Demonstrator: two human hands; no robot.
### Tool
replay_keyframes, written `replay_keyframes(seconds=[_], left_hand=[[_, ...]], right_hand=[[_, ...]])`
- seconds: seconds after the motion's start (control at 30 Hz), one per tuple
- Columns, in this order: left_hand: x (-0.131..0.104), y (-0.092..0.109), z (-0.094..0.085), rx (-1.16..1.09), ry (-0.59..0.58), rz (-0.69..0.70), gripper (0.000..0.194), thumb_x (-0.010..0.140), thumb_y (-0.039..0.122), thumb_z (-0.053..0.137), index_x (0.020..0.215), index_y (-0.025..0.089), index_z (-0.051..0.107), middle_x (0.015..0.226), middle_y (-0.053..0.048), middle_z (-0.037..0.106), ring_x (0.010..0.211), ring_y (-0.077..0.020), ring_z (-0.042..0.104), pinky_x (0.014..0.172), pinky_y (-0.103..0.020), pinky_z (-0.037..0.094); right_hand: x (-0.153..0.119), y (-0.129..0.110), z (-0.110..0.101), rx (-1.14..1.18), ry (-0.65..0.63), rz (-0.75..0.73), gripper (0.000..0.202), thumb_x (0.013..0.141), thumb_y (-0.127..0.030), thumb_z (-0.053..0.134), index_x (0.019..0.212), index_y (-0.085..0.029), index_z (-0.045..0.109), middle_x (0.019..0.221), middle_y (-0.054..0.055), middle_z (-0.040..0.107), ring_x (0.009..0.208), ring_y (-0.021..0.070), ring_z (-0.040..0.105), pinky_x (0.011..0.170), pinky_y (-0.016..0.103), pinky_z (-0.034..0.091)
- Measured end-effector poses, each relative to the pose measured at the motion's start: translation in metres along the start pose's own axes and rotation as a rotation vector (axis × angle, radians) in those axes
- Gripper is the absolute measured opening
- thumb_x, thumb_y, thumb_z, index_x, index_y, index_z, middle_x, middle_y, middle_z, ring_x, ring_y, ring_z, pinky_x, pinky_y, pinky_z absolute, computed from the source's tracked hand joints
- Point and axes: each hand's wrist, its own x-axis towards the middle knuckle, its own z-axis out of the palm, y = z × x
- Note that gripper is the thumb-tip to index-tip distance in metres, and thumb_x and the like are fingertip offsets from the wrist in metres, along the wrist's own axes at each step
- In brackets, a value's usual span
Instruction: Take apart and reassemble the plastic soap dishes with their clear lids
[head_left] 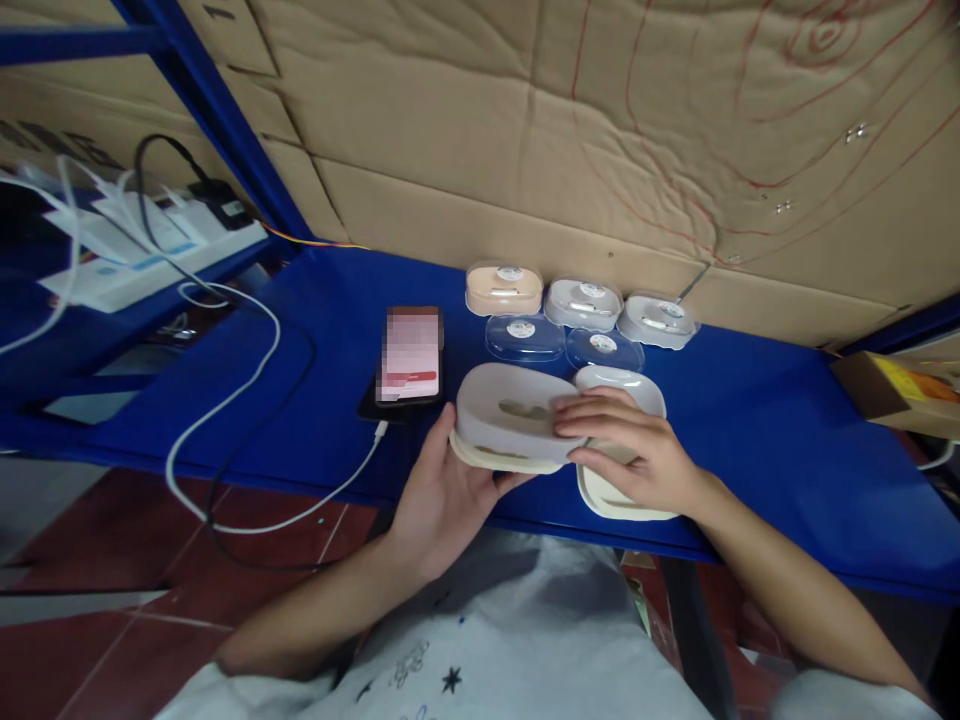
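Note:
My left hand [457,500] holds an oval whitish container [487,400] with a cream rim from below, at its left end. Fingers of my right hand [637,445] rest on the container's right end, pressed together. Under my right hand lies a cream oval piece [626,500] at the table's front edge, and behind it sits a white oval dish [637,385]. Two clear lids [525,340] with round stickers lie farther back. Behind those stand three lidded oval boxes, one peach [503,292] and two whitish [583,306].
A phone [410,355] with a lit screen lies left of the container on the blue table [322,380], a white cable [262,380] curling beside it. Power strips [172,260] sit at far left, a cardboard box [900,390] at far right. Cardboard [450,150] stands behind.

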Motion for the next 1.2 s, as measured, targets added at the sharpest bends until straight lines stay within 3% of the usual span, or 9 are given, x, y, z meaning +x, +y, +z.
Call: replay_keyframes(seconds=[0.1, 0.27, 0.37, 0.53, 0.67, 0.77, 0.93, 1.03, 1.2], left_hand=[[0.0, 0.0, -0.002, 0.011, -0.031, 0.027, 0.059, 0.099, 0.065, 0.058, 0.135, 0.02, 0.07, 0.139, -0.011, 0.073, 0.135, -0.0334, 0.063, 0.105, -0.047, 0.058], [0.002, -0.003, -0.002, 0.024, 0.036, 0.09, 0.041, 0.098, 0.04, 0.069, 0.134, 0.02, 0.069, 0.13, -0.01, 0.077, 0.127, -0.0301, 0.068, 0.103, -0.046, 0.06], [0.005, -0.005, -0.001, 0.03, 0.091, 0.066, 0.037, 0.098, 0.036, 0.068, 0.131, 0.018, 0.07, 0.128, -0.01, 0.078, 0.129, -0.0308, 0.067, 0.102, -0.046, 0.061], [0.007, -0.008, -0.001, 0.05, 0.094, 0.029, 0.039, 0.099, 0.041, 0.07, 0.132, 0.02, 0.069, 0.136, -0.011, 0.075, 0.137, -0.0325, 0.063, 0.103, -0.048, 0.061], [0.008, -0.008, -0.002, 0.023, 0.105, 0.025, 0.042, 0.101, 0.04, 0.068, 0.138, 0.02, 0.065, 0.139, -0.011, 0.073, 0.139, -0.033, 0.061, 0.11, -0.052, 0.058], [0.009, -0.007, -0.002, 0.016, 0.117, 0.027, 0.042, 0.103, 0.039, 0.066, 0.14, 0.02, 0.065, 0.14, -0.011, 0.073, 0.14, -0.0337, 0.06, 0.112, -0.055, 0.056], [0.011, -0.006, -0.004, 0.02, 0.097, 0.045, 0.045, 0.103, 0.04, 0.065, 0.144, 0.021, 0.063, 0.144, -0.011, 0.07, 0.143, -0.0342, 0.057, 0.113, -0.055, 0.055], [0.012, -0.006, -0.003, 0.014, 0.088, 0.05, 0.046, 0.105, 0.041, 0.062, 0.147, 0.022, 0.061, 0.146, -0.011, 0.069, 0.144, -0.0337, 0.056, 0.114, -0.055, 0.055], [0.013, -0.006, -0.004, 0.002, 0.091, 0.051, 0.046, 0.106, 0.043, 0.059, 0.148, 0.022, 0.06, 0.147, -0.011, 0.068, 0.143, -0.0332, 0.057, 0.112, -0.054, 0.055]], right_hand=[[-0.001, -0.001, 0.004, -0.039, -0.105, -0.041, 0.032, 0.104, -0.023, 0.066, 0.136, -0.029, 0.066, 0.131, 0.007, 0.076, 0.131, 0.0245, 0.068, 0.118, 0.054, 0.047], [-0.002, 0.001, 0.006, -0.047, -0.188, -0.027, 0.033, 0.106, -0.022, 0.061, 0.138, -0.028, 0.064, 0.134, 0.007, 0.074, 0.134, 0.0232, 0.065, 0.121, 0.053, 0.045], [0.003, 0.008, 0.001, 0.014, -0.211, 0.035, 0.031, 0.109, -0.026, 0.054, 0.139, -0.029, 0.063, 0.137, 0.007, 0.072, 0.135, 0.0236, 0.064, 0.118, 0.05, 0.049], [0.032, 0.048, -0.002, -0.113, -0.159, 0.212, 0.041, 0.112, -0.031, 0.043, 0.15, -0.029, 0.056, 0.153, 0.009, 0.062, 0.143, 0.0253, 0.058, 0.121, 0.048, 0.047], [0.067, 0.088, 0.009, -0.327, -0.352, 0.208, 0.06, 0.103, -0.032, 0.059, 0.16, -0.021, 0.043, 0.168, 0.017, 0.043, 0.157, 0.0353, 0.039, 0.127, 0.061, 0.035], [0.086, 0.103, 0.019, -0.401, -0.424, 0.229, 0.068, 0.099, -0.031, 0.065, 0.161, -0.021, 0.041, 0.166, 0.02, 0.043, 0.155, 0.0401, 0.039, 0.124, 0.067, 0.033], [0.103, 0.111, 0.029, -0.356, -0.418, 0.208, 0.086, 0.086, -0.044, 0.082, 0.16, -0.023, 0.043, 0.158, 0.02, 0.049, 0.151, 0.0421, 0.042, 0.123, 0.068, 0.032], [0.11, 0.113, 0.029, -0.259, -0.425, 0.256, 0.086, 0.084, -0.047, 0.083, 0.158, -0.023, 0.046, 0.158, 0.019, 0.052, 0.147, 0.0405, 0.049, 0.12, 0.064, 0.039], [0.1, 0.088, 0.01, -0.061, -0.212, 0.264, 0.072, 0.089, -0.05, 0.079, 0.152, -0.025, 0.053, 0.153, 0.014, 0.06, 0.135, 0.0347, 0.062, 0.114, 0.057, 0.049]])
